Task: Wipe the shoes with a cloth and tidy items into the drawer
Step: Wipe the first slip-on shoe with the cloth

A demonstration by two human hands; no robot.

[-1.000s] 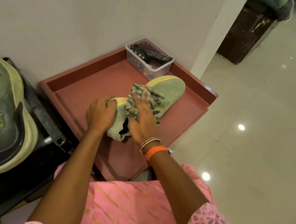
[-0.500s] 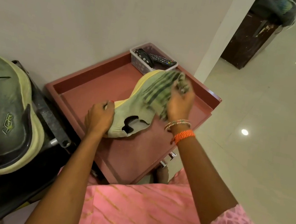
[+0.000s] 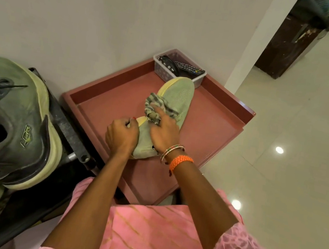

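Head view first gives us what surrounds our work: a clear plastic box [image 3: 196, 82] with a black remote [image 3: 189, 68] and a dark flowered item inside sits in the far corner of the reddish-brown drawer [image 3: 212, 127], just beyond the toe of the pale green shoe [image 3: 177, 96]. To our left a second, larger grey-green sneaker [image 3: 9, 121] with a thick cream sole lies on a black frame [image 3: 67, 130], well apart from the drawer's contents. Across the room a dark wooden cabinet [image 3: 286, 44] stands on the floor [image 3: 292, 166].

Our left hand [image 3: 121, 137] curls round the heel of the pale green shoe, gripping it. Our right hand [image 3: 164, 131] presses the striped cloth [image 3: 155, 108] onto the middle of the upper, fingers bunching the fabric; bangles and an orange braided band [image 3: 181, 161] ring that wrist. The shoe rests on the drawer bottom, toe pointing away.

Its upper is a perforated knit with a yellowish sole edge; the cloth is crumpled, grey-and-white striped. The drawer has low raised walls. Plain pale wall behind, glossy light tiles reflecting ceiling lamps.
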